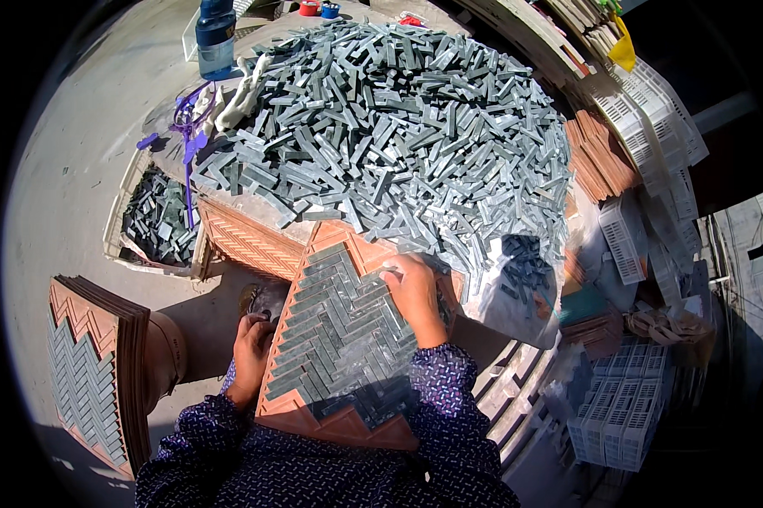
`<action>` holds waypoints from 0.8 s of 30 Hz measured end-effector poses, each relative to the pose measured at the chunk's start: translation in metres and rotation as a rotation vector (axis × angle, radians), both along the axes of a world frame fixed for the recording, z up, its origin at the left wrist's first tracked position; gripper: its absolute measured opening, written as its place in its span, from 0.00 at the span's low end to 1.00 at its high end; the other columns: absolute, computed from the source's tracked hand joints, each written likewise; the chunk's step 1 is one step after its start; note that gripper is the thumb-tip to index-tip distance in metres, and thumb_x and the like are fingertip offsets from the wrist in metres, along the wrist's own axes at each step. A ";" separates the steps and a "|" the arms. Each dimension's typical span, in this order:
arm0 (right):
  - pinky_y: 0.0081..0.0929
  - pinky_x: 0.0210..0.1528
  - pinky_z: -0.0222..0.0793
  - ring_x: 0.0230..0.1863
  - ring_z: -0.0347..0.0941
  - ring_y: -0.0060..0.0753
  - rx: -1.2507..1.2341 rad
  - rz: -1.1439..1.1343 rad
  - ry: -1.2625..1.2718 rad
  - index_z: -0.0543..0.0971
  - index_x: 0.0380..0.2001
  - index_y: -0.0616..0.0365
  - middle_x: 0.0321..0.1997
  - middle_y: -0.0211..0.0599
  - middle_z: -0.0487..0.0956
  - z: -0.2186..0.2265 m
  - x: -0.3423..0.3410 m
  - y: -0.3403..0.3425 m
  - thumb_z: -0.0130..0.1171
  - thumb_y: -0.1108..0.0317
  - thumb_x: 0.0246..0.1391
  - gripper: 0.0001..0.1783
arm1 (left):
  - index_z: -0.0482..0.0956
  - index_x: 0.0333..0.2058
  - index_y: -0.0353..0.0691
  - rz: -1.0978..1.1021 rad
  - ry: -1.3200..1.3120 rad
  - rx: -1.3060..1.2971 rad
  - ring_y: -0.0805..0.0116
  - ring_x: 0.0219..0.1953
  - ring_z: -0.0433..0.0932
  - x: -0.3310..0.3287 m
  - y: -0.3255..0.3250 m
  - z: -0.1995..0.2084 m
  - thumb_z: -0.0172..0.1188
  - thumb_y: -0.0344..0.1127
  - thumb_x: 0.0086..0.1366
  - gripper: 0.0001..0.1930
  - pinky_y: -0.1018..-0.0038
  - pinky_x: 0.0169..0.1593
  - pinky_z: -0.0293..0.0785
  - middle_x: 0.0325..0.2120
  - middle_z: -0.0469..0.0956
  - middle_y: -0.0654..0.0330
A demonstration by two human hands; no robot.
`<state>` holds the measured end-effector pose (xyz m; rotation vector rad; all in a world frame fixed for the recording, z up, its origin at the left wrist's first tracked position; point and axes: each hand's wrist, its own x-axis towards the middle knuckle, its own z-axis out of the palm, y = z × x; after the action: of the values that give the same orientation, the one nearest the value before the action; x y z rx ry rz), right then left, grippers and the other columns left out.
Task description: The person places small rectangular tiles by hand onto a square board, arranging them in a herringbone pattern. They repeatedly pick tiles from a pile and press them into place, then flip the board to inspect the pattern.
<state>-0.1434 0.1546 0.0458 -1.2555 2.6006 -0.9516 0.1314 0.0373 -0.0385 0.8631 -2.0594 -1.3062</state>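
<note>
Herringbone tray [348, 426] of grey tile strips [326, 296] before the torso [314, 476].
The right hand [414, 295] is bunched over it, the left hand [250, 349] curled at its edge; whether strips are pinched cannot be told.

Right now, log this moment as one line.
left hand: at left edge of orange tray; right hand: at tray's upper right; herringbone tiles: in tray; tile heap: beyond tray

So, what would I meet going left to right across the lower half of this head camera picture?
Stack of orange trays → left hand → right hand, over the orange tray with grey strips in a zigzag pattern → stack of white crates.
</note>
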 end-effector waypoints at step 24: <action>0.41 0.41 0.68 0.41 0.72 0.53 -0.109 -0.057 0.092 0.74 0.37 0.61 0.39 0.46 0.74 -0.014 0.022 -0.007 0.74 0.66 0.32 0.26 | 0.77 0.33 0.30 -0.007 0.061 0.105 0.62 0.39 0.74 -0.001 0.001 -0.006 0.59 0.19 0.55 0.06 0.76 0.42 0.72 0.39 0.69 0.53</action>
<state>-0.1211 0.1471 0.0318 -1.2855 2.7020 -1.0843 0.1300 0.0384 -0.0449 0.8507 -1.9634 -1.4381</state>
